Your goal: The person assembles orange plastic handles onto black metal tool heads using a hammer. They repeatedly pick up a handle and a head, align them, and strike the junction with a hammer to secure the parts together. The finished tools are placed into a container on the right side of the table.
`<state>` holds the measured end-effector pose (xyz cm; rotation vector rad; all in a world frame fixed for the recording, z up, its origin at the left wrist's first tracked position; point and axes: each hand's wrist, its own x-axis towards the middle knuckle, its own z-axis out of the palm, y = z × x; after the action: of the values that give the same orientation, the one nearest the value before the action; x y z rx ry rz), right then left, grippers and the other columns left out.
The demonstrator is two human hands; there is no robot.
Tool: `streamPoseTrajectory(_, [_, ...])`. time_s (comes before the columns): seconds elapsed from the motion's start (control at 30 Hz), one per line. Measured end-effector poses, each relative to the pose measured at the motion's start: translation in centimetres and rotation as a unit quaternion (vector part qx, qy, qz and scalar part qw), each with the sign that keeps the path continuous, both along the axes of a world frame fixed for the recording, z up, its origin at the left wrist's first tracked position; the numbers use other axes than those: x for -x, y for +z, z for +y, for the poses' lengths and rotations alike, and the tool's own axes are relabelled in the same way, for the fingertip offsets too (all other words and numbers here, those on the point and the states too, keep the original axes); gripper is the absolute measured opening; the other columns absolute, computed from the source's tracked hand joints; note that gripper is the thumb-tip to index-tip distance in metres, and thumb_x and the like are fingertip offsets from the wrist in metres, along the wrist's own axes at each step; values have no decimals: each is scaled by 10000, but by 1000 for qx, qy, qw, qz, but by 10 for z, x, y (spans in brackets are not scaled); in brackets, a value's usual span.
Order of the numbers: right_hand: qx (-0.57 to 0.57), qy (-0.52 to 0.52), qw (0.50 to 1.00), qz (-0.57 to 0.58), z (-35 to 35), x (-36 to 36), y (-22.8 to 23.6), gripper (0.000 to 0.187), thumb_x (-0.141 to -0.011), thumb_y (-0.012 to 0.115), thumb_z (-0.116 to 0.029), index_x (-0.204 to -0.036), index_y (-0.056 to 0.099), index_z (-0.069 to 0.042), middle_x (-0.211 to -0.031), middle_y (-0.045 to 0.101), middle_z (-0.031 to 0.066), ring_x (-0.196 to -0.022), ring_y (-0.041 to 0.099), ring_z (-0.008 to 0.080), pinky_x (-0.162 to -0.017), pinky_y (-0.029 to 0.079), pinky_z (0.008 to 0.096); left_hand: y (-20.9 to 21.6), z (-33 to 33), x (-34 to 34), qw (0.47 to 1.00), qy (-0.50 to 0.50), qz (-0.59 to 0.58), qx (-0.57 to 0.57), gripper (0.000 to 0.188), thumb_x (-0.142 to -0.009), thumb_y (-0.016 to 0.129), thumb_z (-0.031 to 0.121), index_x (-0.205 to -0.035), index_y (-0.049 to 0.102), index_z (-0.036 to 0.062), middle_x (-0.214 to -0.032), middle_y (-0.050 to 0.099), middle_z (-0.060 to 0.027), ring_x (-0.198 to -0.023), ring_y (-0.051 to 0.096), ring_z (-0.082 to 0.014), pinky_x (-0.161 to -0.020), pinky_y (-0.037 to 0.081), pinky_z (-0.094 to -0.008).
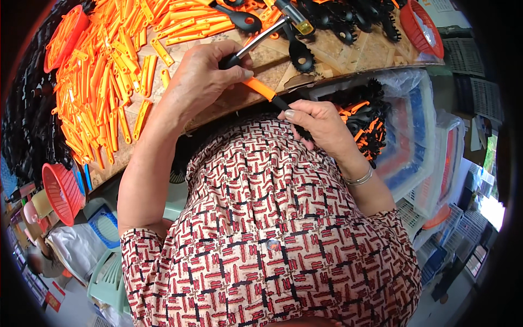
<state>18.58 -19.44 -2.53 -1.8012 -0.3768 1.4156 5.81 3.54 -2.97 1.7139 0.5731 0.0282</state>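
Holding a hammer (261, 39) by its black grip, the left hand (202, 76) is closed before me at the near edge of the brown table (381, 56). The metal shaft slants up to the right, ending in a head with an amber face. That hand's thumb also lies at one end of an orange-handled utensil (259, 88); how firmly it presses, I cannot tell. The right hand (321, 124), thumb and fingers drawn narrow, pinches the utensil's black neck, so the piece slants between both hands, just above the patterned garment (267, 218). Its other end is mostly hidden from me under the right hand. On my left, loose orange handles (101, 103) are heaped across the tabletop, a red basket (66, 37) beside them. A black slotted spoon (300, 56) rests near the table's edge. Beyond the right hand I see black-and-orange pieces (376, 131) piled together.
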Motion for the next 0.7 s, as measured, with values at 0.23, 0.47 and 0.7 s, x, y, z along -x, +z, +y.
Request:
streamPoseTrajectory(0.23, [-2, 32, 999, 43, 5, -2, 8, 241, -1016, 621, -245, -996, 720, -26, -677, 651, 6, -446, 546, 56, -411, 413, 189, 7, -2, -1, 988, -50, -21, -143, 166, -889, 752, 125, -988, 699, 2, -806, 678, -34, -764, 606, -126, -740, 502, -292])
streamPoseTrajectory(0.47, [-53, 55, 993, 87, 14, -6, 1, 333, -1044, 576, -273, -963, 687, 30, -673, 673, 74, -455, 600, 118, -428, 458, 220, 7, -2, 0, 973, -58, -51, -218, 202, -890, 746, 138, -1017, 683, -5, -844, 699, -126, -807, 668, -225, -769, 505, -352])
streamPoseTrajectory(0.7, [-15, 80, 993, 89, 33, -3, 1, 413, -1061, 545, -288, -814, 645, 28, -577, 636, 90, -431, 596, 147, -418, 482, 263, -1, -9, 7, 947, -44, -108, -300, 233, -878, 761, 149, -1042, 692, -3, -931, 702, -109, -829, 655, -318, -763, 507, -361])
